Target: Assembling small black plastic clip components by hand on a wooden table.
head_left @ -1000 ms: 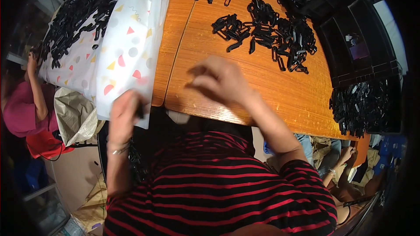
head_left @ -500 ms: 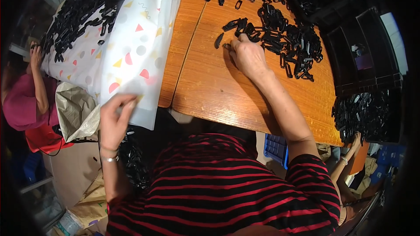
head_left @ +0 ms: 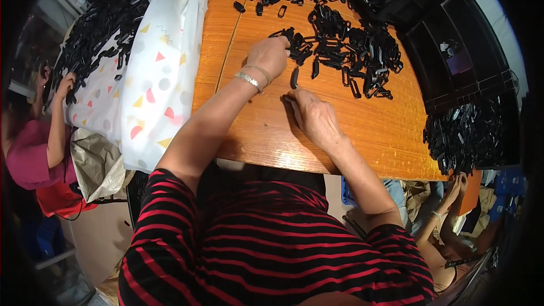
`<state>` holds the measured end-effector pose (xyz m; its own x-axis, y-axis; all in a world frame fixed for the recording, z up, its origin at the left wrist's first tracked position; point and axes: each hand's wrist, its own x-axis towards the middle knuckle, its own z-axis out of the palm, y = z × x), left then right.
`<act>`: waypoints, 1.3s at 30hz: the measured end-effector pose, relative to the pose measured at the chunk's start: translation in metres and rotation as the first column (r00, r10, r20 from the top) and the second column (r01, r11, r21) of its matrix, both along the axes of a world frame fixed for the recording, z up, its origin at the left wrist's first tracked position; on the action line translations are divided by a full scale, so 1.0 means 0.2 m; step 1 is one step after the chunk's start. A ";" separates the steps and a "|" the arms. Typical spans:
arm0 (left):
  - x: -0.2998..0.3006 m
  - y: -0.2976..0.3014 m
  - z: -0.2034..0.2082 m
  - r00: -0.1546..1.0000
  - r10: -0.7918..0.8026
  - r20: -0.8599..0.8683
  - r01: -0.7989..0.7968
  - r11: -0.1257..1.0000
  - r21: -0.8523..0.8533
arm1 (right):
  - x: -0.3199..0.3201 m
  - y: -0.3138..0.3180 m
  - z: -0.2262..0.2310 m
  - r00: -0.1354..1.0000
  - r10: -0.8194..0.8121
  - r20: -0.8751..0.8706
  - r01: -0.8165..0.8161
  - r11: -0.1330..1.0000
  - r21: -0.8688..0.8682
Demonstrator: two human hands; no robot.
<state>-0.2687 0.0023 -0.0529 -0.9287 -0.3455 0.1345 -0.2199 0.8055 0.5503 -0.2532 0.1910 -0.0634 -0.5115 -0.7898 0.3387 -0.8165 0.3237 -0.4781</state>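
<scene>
A loose heap of black plastic buckle-like pieces, many of them oblong frames, lies on the wooden table. At the heap's left edge my left hand reaches in, its fingers curled against the pieces; its fingertips are partly hidden. Nearer to me, my right hand rests low over the wood with thumb and fingers pinched together. Something dark shows at its fingertips, too small to name. Just beyond them lies a single curved black piece.
White patterned sheeting covers the table's left side, with more black pieces on it. One person's hand is at that left pile; another person's hands touch a pile at right. A black crate stands at right.
My left hand has moved from the white sheeting to the heap's left edge. My right hand has drawn back from the heap toward me. The curved piece now lies nearer to me.
</scene>
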 end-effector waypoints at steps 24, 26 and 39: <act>0.12 0.11 -0.03 0.997 -0.072 0.022 0.074 0.989 -0.128 | -0.07 0.10 0.01 0.991 -0.109 0.081 0.113 0.993 -0.046; 0.16 0.10 -0.06 0.988 -0.046 -0.144 0.080 0.968 0.238 | -0.06 0.09 0.03 0.966 -0.156 0.206 0.177 0.980 -0.086; 0.34 0.16 0.02 0.954 0.016 -0.298 0.278 0.314 0.908 | -0.03 -0.05 0.11 0.850 -0.034 0.525 0.302 0.849 -0.434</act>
<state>-0.2006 0.0336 -0.0497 -0.9680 -0.2511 0.0026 0.0735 -0.2732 0.9592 -0.2591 0.1808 -0.0423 -0.8196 -0.4738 0.3220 -0.3902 0.0503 -0.9193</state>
